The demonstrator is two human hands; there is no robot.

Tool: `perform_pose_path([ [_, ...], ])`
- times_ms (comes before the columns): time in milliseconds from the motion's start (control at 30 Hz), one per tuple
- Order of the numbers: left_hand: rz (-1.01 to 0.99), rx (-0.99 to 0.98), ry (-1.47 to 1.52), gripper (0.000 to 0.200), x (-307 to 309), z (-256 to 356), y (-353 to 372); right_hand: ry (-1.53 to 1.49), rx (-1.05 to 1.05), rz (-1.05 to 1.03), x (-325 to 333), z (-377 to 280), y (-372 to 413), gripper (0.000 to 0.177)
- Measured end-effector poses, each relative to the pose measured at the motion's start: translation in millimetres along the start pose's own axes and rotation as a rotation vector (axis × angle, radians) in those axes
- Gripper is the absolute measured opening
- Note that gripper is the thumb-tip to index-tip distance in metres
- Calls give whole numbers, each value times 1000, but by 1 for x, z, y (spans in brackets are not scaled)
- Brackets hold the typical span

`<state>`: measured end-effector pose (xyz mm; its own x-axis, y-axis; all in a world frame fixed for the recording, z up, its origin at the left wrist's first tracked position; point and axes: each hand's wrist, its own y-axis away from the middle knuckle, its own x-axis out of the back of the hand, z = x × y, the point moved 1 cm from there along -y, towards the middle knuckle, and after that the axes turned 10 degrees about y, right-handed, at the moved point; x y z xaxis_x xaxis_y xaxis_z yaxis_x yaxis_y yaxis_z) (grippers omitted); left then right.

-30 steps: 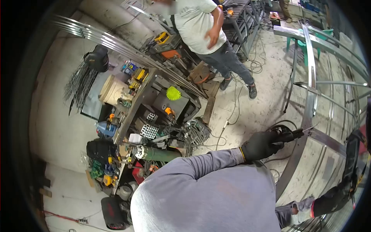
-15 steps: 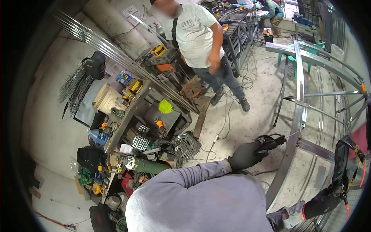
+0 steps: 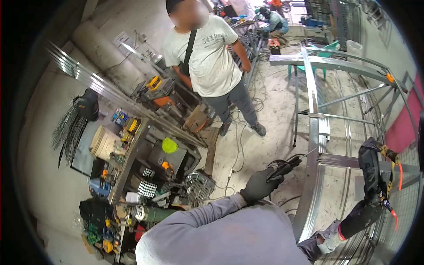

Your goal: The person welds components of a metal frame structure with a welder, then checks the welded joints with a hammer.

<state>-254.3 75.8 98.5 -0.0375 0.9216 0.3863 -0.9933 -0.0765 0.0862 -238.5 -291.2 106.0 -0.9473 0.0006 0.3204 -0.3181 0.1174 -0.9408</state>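
My left hand (image 3: 258,185), in a dark glove, is closed around a black welding electrode holder (image 3: 287,169). A thin electrode (image 3: 309,152) runs from its jaws to the edge of a curved grey metal beam (image 3: 310,176); whether the tip touches cannot be told. At the right, my right hand (image 3: 374,206), in a black glove with a red edge at the cuff, grips a dark strapped object (image 3: 370,170) shaped like a welding mask, with yellow-and-black straps and orange ends. Its fingers are mostly hidden. A cross-piece (image 3: 340,160) joins the beam near the electrode.
A person in a light T-shirt (image 3: 205,57) stands ahead, beside cables on the floor. Left is a cluttered workbench (image 3: 132,154) with tools and a gas cylinder (image 3: 154,214). The metal frame (image 3: 329,63) spans the right; another person (image 3: 276,24) crouches far back.
My view has turned, so most of the scene sits further left. The standing person's hand has dropped from the front of the body to the side. Both my hands keep their hold.
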Motion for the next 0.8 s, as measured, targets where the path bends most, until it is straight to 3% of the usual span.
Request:
perform_pose_path([
  [167,9,-9,-19,32,0,0,-1,-149,-99,-23,0,-11,3,39],
  [267,-1,-7,-34,29,-1,4,0,-483,-494,-78,-11,4,28,26],
  [300,3,-12,-16,29,-2,4,-1,-927,-939,-157,-2,-7,7,29],
  [400,0,-15,-6,34,-4,2,-2,-1030,-845,-144,2,-20,-15,37],
  [467,-3,-14,-15,39,-5,-3,-3,-1103,-938,-165,6,-26,-21,36],
  [533,7,-19,42,38,-6,-7,-4,-876,-916,-164,5,-29,-19,46],
  [800,1,-61,28,31,-6,-5,-3,-913,-916,-217,12,-28,-27,41],
])
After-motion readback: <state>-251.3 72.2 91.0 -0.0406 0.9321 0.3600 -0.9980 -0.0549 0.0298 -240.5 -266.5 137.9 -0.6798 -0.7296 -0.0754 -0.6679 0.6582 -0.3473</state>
